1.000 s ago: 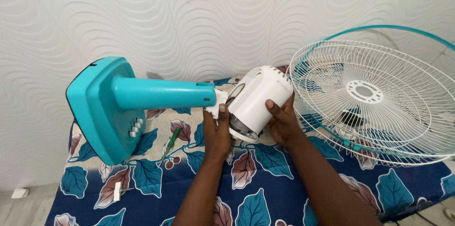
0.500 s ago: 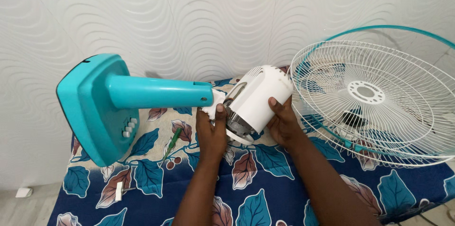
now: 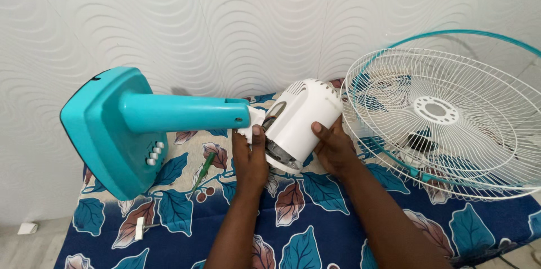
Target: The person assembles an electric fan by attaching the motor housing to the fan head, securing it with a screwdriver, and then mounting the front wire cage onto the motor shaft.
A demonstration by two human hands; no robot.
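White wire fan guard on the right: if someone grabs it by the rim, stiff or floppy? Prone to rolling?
The wire fan guard looks light for its size, being mostly thin spokes and air. It would probably flex a little at the rim rather than flop. Being round and tilted on the patterned cloth, it could rock or slide if nudged.

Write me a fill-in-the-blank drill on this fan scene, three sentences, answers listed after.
1. Both hands hold the white ____ housing of the fan, the left hand at its neck and the right hand on its side.
2. The fan's base and column are coloured ____.
3. A green-handled ____ lies on the leaf-patterned cloth below the column, while the wire fan guard rests to the right.

Missing words: motor; turquoise; screwdriver
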